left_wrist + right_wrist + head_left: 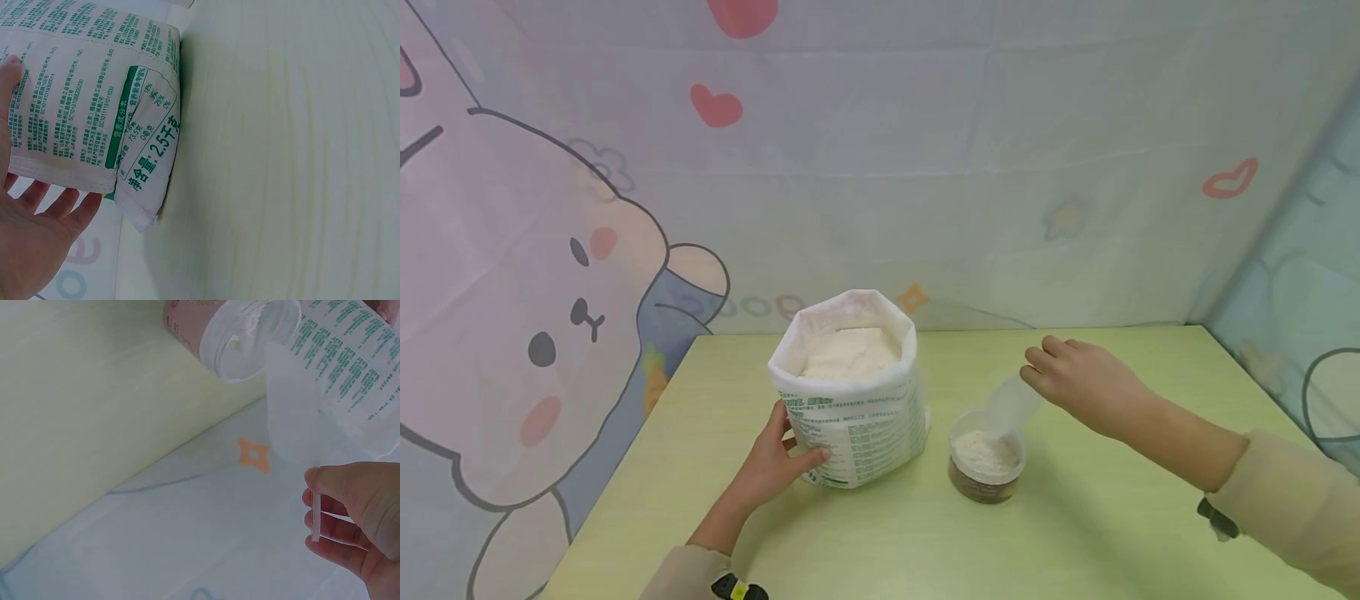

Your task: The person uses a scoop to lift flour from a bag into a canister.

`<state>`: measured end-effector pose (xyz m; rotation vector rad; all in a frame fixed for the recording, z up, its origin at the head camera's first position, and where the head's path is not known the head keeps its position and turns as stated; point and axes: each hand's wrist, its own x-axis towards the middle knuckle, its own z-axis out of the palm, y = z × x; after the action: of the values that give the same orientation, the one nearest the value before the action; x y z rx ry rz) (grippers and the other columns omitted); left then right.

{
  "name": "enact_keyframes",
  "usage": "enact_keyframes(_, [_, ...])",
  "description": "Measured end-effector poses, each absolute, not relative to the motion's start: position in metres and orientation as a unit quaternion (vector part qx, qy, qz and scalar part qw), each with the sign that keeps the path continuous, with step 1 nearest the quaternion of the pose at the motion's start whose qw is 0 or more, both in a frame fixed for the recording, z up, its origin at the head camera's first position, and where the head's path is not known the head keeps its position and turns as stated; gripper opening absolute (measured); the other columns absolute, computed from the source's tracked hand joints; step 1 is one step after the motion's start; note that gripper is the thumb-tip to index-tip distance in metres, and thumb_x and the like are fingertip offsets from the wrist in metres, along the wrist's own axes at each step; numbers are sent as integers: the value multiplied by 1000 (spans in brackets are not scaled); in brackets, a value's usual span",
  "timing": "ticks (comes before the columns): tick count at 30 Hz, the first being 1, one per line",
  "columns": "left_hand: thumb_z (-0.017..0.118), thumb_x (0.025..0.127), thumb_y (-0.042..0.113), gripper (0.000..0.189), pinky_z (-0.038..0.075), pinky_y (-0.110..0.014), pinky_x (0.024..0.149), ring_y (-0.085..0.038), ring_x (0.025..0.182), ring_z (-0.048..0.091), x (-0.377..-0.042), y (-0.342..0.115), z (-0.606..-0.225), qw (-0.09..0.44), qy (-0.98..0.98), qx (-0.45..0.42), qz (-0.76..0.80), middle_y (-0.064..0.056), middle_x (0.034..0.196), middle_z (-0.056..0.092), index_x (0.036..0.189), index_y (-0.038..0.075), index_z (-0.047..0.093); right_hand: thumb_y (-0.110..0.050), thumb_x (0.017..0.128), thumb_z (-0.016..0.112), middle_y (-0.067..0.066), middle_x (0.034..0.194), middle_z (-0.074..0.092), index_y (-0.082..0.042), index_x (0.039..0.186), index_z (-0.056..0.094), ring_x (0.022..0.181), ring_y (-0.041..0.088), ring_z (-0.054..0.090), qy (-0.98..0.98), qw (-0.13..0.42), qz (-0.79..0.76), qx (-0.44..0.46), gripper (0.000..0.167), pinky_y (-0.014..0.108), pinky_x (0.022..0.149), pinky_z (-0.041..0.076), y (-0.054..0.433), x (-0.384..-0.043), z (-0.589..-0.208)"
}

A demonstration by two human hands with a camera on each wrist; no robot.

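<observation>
The pale yellow-green desk point(910, 554) is running back to a hanging printed sheet point(940, 200), which is closing off its far edge. Another curtain point(1311, 325) is flanking the right edge, while the left edge is slanting past a cartoon rabbit point(587, 350). Room for moving is opening left of the bag, in front of the jar and off to its right, under the forearm.

The green-printed white bag point(857, 433) is standing upright around mid-desk, its wide mouth showing off-white powder point(853, 354) heaped inside. The person's left hand point(778, 462) is gripping its lower left side, the thumb lying across the print. Just to the bag's right, a small gap apart, a round jar point(987, 487) is standing, brown below its pale rim and holding powder too. The right hand point(1071, 379) is pinching the handle of a translucent scoop point(1015, 404), which is tilting down into the jar's mouth. The bag's bulk is standing between the left hand and the jar.
</observation>
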<state>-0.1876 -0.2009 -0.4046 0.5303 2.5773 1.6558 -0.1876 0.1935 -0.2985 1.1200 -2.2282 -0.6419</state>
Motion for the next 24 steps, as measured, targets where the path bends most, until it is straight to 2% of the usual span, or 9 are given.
enact_keyframes(7, [73, 79, 10, 80, 37, -54, 101, -34, 127, 36, -188, -201, -405, 19, 827, 171, 535, -8, 137, 37, 140, 17, 22, 10, 61, 77, 5, 74, 47, -3, 84, 55, 63, 19, 42, -855, 262, -199, 400, 34, 22, 48, 41, 206, -193, -306])
enact_keyframes(13, [73, 79, 11, 80, 37, -54, 100, -34, 126, 36, -188, -201, -404, 20, 829, 169, 533, -8, 137, 37, 140, 17, 22, -1, 65, 79, 3, 77, 52, -6, 87, 59, 68, 19, 50, -880, 236, -146, 385, 30, 24, 51, 47, 216, -197, -314])
enact_keyframes(24, [73, 79, 10, 81, 37, -55, 101, -35, 126, 37, -187, -201, -403, 19, 830, 166, 533, -9, 137, 37, 141, 16, 21, -5, 71, 76, -2, 83, 57, -13, 90, 62, 74, 17, 56, -930, 154, -22, 333, 24, 27, 55, 49, 228, -202, -322])
